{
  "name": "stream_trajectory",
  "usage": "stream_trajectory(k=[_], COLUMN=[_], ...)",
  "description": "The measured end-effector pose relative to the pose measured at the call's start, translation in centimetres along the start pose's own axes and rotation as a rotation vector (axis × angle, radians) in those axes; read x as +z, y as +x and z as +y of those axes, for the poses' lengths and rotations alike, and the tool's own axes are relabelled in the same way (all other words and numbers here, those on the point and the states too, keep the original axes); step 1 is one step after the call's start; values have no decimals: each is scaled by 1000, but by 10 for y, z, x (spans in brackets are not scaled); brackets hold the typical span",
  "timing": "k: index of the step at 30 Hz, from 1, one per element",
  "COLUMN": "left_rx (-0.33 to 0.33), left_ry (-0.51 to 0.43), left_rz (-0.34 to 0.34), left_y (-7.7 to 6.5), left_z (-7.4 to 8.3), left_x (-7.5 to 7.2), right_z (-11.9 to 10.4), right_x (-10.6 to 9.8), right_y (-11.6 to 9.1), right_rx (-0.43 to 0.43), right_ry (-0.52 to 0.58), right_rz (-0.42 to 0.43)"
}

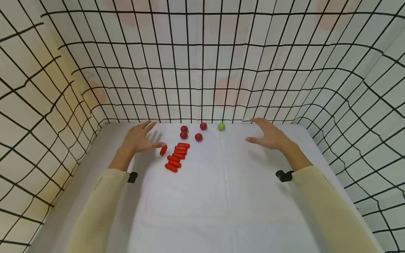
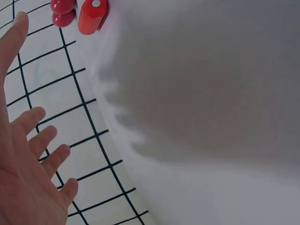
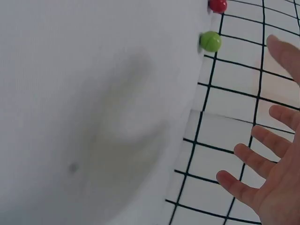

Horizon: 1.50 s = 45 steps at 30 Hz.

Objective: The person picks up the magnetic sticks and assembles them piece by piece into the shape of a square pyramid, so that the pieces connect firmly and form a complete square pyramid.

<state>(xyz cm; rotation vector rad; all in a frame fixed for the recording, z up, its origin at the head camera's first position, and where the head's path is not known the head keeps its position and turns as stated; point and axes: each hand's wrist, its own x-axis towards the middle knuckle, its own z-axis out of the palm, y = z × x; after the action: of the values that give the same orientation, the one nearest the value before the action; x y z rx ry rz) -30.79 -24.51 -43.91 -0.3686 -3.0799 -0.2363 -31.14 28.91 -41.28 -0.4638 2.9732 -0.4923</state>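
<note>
My left hand (image 1: 138,137) hovers over the left part of the white table with fingers spread, holding nothing. In the head view its thumb tip overlaps a single red sausage-shaped piece (image 1: 163,150). Just right of that piece, several more red sausage-shaped pieces (image 1: 174,158) lie in a slanting row. Behind them are several dark red balls (image 1: 198,137). A green ball (image 1: 221,126) sits near the back edge, also visible in the right wrist view. My right hand (image 1: 271,136) is held over the right side, fingers apart and nothing in it; the green ball is the nearest thing.
A black wire grid (image 1: 202,68) stands along the back and both sides of the white-covered table (image 1: 202,211). Behind it hangs pale cloth with faint pink spots. Each wrist carries a small black device (image 1: 284,175) by the sleeve cuff.
</note>
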Motion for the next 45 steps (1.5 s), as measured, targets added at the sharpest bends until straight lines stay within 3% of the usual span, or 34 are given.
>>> stream_trajectory(k=[4, 9, 17, 24, 31, 39, 45], left_rx=[-6, -34, -68, -69, -67, -72, -87], left_ry=[-72, -167, -321, -351, -400, -417, -466], left_rz=[-5, -61, -98, -84, -45, 22, 52], left_y=[-6, -12, -16, -17, -18, -24, -26], left_z=[1, 2, 4, 8, 15, 19, 24], left_x=[10, 23, 32, 43, 45, 53, 56], right_z=[-3, -13, -29, -42, -54, -57, -55], right_x=[17, 37, 60, 81, 94, 104, 103], right_y=[5, 11, 32, 57, 75, 90, 91], right_rx=[-14, -24, -11, -47, -57, -95, -38], right_ry=[54, 152, 280, 336, 307, 171, 206], right_rz=[36, 57, 51, 55, 111, 46, 117])
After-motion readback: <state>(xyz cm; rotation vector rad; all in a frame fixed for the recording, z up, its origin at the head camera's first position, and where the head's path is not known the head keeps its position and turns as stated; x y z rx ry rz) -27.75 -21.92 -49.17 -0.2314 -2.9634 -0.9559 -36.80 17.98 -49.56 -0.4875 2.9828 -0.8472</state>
